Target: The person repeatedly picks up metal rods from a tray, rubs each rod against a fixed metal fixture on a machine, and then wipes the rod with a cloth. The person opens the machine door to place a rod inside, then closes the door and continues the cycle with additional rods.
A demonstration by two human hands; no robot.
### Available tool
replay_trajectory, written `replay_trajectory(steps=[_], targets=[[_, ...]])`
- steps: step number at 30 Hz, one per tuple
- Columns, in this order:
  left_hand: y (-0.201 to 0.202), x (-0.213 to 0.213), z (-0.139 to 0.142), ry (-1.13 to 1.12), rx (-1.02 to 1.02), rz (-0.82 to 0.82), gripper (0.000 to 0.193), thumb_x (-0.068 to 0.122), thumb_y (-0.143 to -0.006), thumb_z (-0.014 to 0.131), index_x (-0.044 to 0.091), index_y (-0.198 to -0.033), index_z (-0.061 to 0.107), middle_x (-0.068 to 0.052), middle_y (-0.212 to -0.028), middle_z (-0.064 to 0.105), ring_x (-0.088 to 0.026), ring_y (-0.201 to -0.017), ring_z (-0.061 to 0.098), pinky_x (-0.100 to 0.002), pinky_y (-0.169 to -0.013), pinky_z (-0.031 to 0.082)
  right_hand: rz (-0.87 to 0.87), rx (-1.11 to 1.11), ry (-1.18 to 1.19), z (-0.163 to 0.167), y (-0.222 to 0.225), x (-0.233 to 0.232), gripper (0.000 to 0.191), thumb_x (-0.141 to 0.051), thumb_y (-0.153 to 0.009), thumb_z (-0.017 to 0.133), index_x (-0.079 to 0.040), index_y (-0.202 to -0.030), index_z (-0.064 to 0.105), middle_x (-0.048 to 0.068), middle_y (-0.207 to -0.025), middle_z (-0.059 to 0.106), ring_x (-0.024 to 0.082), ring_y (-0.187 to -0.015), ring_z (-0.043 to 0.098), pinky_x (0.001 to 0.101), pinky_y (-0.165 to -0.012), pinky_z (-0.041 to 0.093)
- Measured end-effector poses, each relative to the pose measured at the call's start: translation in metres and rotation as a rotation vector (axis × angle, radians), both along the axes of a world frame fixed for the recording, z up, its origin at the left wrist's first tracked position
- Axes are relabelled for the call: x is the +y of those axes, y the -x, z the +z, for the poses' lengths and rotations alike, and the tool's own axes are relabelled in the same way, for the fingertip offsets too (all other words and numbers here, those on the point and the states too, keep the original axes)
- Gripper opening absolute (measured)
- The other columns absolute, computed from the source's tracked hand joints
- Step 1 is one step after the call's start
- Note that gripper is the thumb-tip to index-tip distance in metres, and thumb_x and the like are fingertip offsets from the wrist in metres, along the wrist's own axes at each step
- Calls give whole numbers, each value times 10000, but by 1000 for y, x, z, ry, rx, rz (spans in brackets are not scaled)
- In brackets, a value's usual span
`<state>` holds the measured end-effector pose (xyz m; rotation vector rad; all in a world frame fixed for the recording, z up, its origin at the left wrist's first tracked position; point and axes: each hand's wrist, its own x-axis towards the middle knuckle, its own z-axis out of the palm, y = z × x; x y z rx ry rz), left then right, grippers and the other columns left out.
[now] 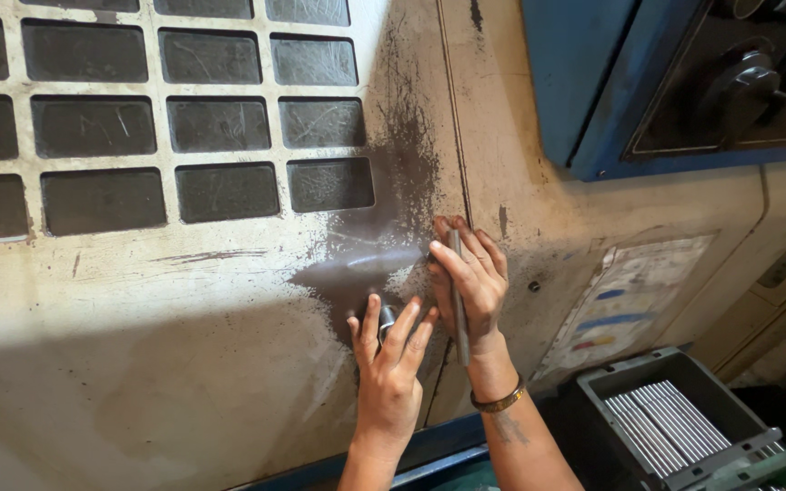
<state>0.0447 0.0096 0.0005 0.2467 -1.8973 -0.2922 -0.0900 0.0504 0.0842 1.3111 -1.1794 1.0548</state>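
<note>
Two bare forearms rise from the bottom edge of a head-worn, downward view, both hands pressed against a worn, cream-painted metal machine panel (184, 345) stained with dark grime.

The left hand (391, 364) lies nearest, fingers spread and pointing up, curled around a small, shiny, cylindrical metal piece (387, 317) that shows between the thumb and forefinger. It grips that piece against the panel.

Just beyond and touching it, the right hand (470, 282) holds a slim, straight, grey metal rod (457, 295) upright, pinned under the thumb and lying along the palm, with its lower end passing the wrist. A gold-coloured metal bangle (498, 400) circles the right wrist, and a faint dark mark shows on the forearm below it.

To the lower right, near the right arm, an open grey plastic tray (684, 368) holds a row of similar silvery metal rods (661, 427) lying side by side.

A faded paper chart with coloured bars (625, 305) is stuck to the panel above the tray.

Farther up, a dark smear of fine metal dust (393, 182) spreads above both hands. On the upper left sits a grid of dark, rectangular recessed windows (220, 123). At the upper right, a blue metal housing (593, 82) frames a dark machine opening (739, 82) with black parts inside.
</note>
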Motion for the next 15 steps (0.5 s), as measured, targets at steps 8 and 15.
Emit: replay_trajectory(steps=[8,15], targets=[[1,-1,-2,1,-9,-1,585,-144,-816,533,150,-1290,709,-26,-1476,556,-371,-1528,277,-669,-1221,181,-2,-1,23,-1,2,-4,174,-184,-1046,645,-118,-1202,681,133,-1257,736,276,-1275,671,408,-1153,437],[2,-2,-5,7,6,-7,583,-144,-809,534,144,-1283,712,-29,-1472,556,-373,-1525,282,-672,-1218,186,-7,6,22,-4,5,-5,166,-188,-1058,639,-115,-1201,680,140,-1253,738,279,-1268,676,403,-1149,443]])
